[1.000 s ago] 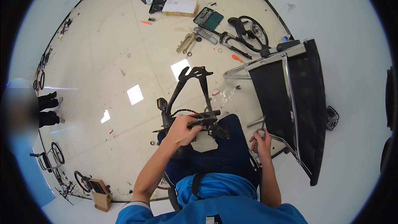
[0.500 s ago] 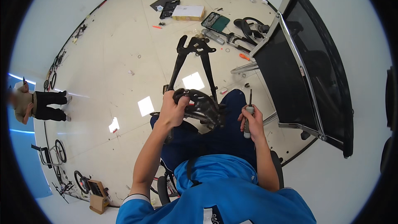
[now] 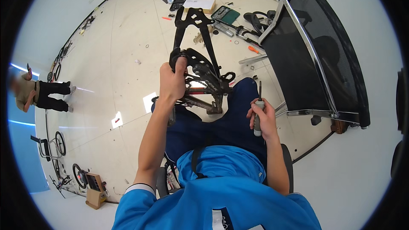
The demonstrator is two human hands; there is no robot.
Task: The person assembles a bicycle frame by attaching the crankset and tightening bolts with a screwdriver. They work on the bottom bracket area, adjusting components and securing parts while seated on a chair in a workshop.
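Observation:
Over my lap, a black bicycle frame (image 3: 205, 79) is held up with its forked end pointing away from me. My left hand (image 3: 172, 81) is closed around the left part of the frame, thumb on top. Its fingertips are mostly hidden behind the tube. At the right, above my right thigh, a screwdriver (image 3: 257, 121) with a grey handle stands roughly upright, blade pointing away. My right hand (image 3: 268, 121) wraps its fingers round that handle. The blade is apart from the frame.
A black mesh chair (image 3: 306, 55) with chrome legs stands close on my right. Ahead on the floor lie a green tool case (image 3: 226, 15), a white-topped box (image 3: 199, 4) and an orange-handled tool (image 3: 252, 49). Another person (image 3: 40, 93) stands far left, near wheels and an opened cardboard box (image 3: 96, 198).
My left hand has moved the bicycle frame up and away from my body and tilted it, showing more of its lower tubes. The right hand still grips the screwdriver. The whole view has shifted slightly.

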